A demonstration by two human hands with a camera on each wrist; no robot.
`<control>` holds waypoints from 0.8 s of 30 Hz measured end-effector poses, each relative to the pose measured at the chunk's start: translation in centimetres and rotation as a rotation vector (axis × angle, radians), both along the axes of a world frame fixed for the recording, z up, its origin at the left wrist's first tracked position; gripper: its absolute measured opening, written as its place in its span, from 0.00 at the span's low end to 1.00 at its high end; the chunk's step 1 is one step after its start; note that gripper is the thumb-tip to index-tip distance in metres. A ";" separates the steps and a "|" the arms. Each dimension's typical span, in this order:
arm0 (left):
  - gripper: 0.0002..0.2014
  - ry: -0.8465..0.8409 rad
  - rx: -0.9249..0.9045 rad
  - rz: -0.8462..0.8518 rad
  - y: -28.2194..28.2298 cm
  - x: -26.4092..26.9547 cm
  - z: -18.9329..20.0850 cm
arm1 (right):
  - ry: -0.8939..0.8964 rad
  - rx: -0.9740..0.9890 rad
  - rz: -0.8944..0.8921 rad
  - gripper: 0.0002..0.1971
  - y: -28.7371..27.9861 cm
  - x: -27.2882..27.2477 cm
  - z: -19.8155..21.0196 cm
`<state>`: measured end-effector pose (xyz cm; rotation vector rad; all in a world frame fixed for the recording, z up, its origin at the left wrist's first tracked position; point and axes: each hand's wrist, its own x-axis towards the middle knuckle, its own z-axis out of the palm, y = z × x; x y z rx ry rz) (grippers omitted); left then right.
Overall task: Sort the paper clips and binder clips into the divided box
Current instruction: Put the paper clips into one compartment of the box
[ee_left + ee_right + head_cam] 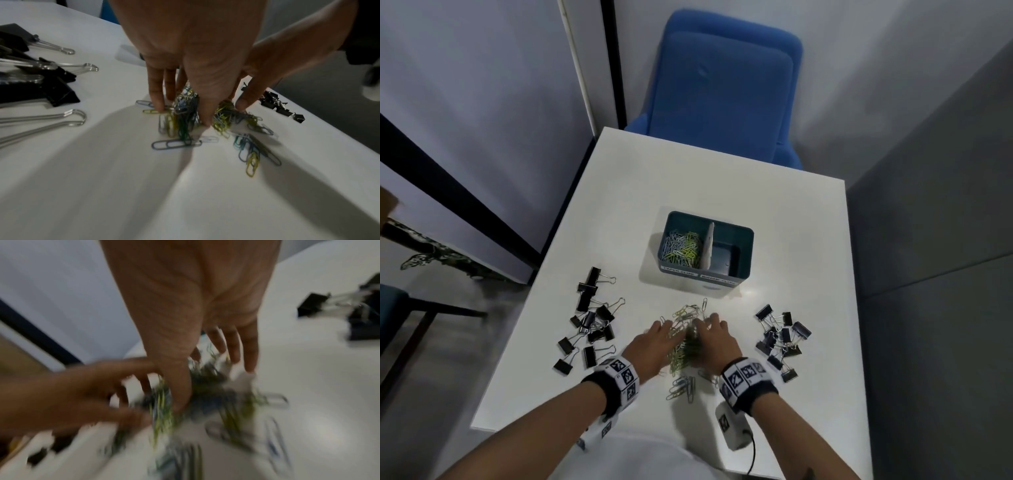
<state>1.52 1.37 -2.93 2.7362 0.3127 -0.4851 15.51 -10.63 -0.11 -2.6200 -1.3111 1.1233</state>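
Note:
A heap of green, blue and white paper clips point(683, 337) lies on the white table point(722, 192) between my hands. My left hand point(664, 329) stands over its left side; the left wrist view shows its thumb and fingers point(158, 100) pinching a bunched clump of clips point(185, 116). My right hand point(709, 323) covers the right side, straight fingers point(249, 353) spread on the table and thumb dug into the blurred heap point(207, 386). The teal divided box point(746, 246) stands beyond, with paper clips point(681, 248) in its left compartment and the right one bare. Black binder clips lie in a left group point(592, 315) and a right group point(780, 339).
A few loose paper clips point(683, 389) lie near my wrists. A white device with a cable point(732, 430) hangs by the table's near edge. A blue chair point(722, 89) stands behind the far edge, with walls to the left and right.

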 end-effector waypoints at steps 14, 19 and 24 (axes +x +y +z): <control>0.05 -0.045 -0.262 0.241 2.3 1.6 3.0 | 0.006 0.179 -0.138 0.13 -1.1 -0.5 -1.0; 0.05 -0.176 -0.307 0.264 3.0 2.1 5.2 | 0.001 0.231 -0.168 0.09 -1.6 0.0 -0.1; 0.05 -0.347 -0.362 0.304 4.3 3.5 8.9 | -0.004 0.273 -0.205 0.08 -2.4 0.3 1.5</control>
